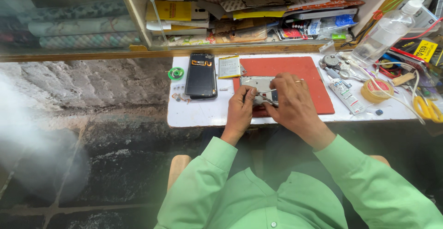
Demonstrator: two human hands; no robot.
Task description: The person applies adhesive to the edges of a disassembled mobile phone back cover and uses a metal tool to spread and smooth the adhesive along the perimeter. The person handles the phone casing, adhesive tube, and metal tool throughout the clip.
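I see a silver phone frame (259, 87) under my fingers (249, 95). It lies on a red mat (295, 69). Just past my fingertips is a pale yellow battery (229, 67). Next to that is a black phone (201, 75) with a bit of orange at its top. A green reel (176, 73) sits beyond it. My sleeves (203, 183) are light green. The table (198, 111) is white. Yellow scissors (428, 108) lie far off to the right.

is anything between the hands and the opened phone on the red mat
Nothing visible. The left hand and right hand both rest directly on the opened phone on the red mat; the tweezers touch it too.
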